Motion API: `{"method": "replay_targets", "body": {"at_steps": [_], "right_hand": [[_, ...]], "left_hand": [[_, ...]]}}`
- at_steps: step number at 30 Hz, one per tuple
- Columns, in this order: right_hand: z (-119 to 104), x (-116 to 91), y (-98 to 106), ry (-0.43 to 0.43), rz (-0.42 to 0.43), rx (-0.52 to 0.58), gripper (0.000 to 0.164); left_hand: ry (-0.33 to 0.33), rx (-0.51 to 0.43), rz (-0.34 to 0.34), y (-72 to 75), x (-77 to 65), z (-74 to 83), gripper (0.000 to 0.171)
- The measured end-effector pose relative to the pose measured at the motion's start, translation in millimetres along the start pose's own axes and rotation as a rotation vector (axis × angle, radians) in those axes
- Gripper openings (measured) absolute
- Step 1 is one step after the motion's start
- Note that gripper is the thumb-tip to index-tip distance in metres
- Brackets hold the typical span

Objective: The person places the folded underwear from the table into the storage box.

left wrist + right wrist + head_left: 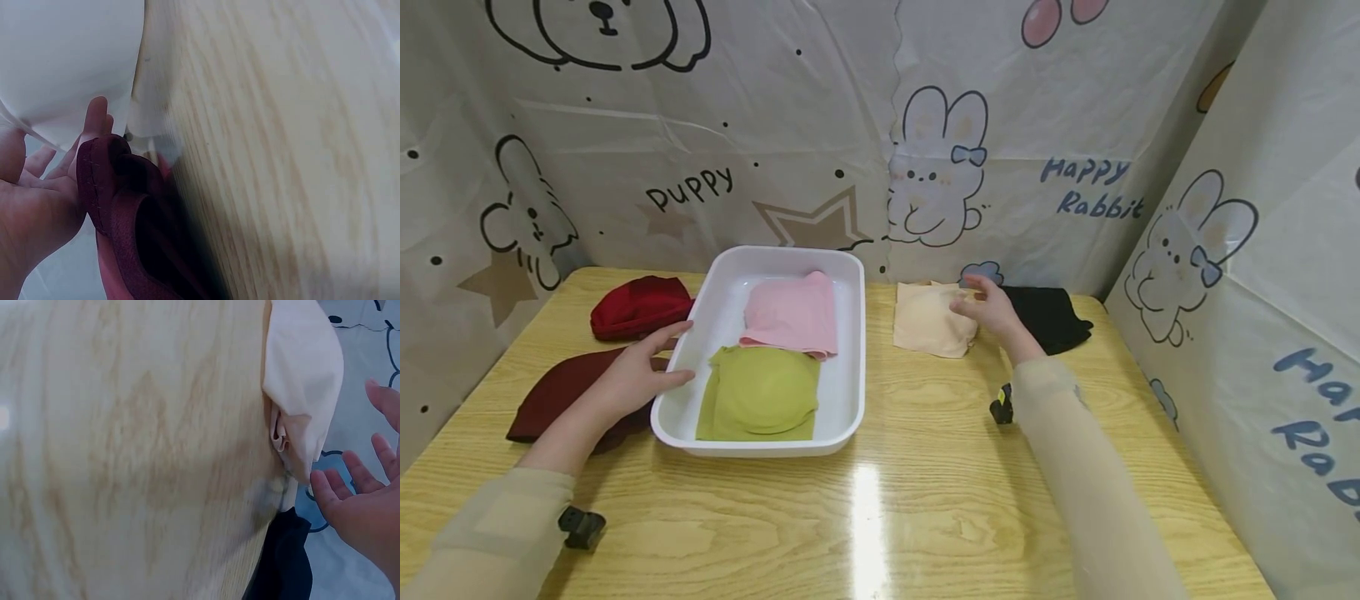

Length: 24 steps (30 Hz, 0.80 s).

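Note:
My left hand [642, 367] is at the left rim of a white plastic tray [859, 350], fingers stretched along its edge. Folded pink cloth [793, 312] lies at the far end of the tray, and a folded olive-green cloth [763, 392] with a rounded bulge lies at the near end. Over the right edge of a folded beige cloth [928, 321] hovers my right hand [992, 308], its fingers spread and loosely bent. The right wrist view shows the fingertips [319, 481] right at the corner of the beige cloth [303, 375], with nothing gripped.
Left of the tray lie a bright red cap-like item [642, 308] and a maroon hat-like item [561, 387], partly behind my left hand. A black folded cloth [1052, 317] lies right of the beige one. Printed sheets [820, 125] enclose the wooden table [760, 525].

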State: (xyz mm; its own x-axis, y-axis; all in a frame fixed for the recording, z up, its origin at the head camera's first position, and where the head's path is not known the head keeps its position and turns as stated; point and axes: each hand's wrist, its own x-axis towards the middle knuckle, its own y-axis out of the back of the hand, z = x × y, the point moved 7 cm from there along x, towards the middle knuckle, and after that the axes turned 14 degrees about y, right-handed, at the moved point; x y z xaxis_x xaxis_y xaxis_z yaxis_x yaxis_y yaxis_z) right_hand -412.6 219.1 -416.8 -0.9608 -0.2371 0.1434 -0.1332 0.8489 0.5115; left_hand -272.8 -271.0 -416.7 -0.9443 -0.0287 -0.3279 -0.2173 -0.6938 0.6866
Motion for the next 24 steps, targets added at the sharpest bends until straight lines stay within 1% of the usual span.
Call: {"method": "replay_targets", "body": {"at_steps": [1,4,7,11,15,24], "right_hand": [[7.5,3.5,-0.4,-0.003,-0.004,-0.021,0.070],[11.8,5.5,-1.9,-0.019,-0.014,-0.077,0.070],[13.7,7.6,-4.1,-0.011,-0.030,-0.115,0.071],[18.1,10.2,-9.7,-0.010,-0.073,-0.132,0.076],[23.7,11.2,-15.6,-0.039,-0.114,-0.139,0.081],[27.0,13.4,-21.3,-0.076,-0.159,-0.188,0.089]], "left_hand": [[0.000,0.001,0.001,0.0,-0.1,0.2,0.083],[-0.002,0.000,0.001,0.0,-0.4,0.7,0.083],[-0.001,-0.002,0.002,0.2,-0.5,0.6,0.083],[-0.004,-0.005,0.003,0.5,-0.2,0.2,0.083],[-0.011,-0.007,0.001,0.8,0.4,0.0,0.082],[-0.009,-0.005,0.003,1.0,1.6,-1.8,0.082]]}}
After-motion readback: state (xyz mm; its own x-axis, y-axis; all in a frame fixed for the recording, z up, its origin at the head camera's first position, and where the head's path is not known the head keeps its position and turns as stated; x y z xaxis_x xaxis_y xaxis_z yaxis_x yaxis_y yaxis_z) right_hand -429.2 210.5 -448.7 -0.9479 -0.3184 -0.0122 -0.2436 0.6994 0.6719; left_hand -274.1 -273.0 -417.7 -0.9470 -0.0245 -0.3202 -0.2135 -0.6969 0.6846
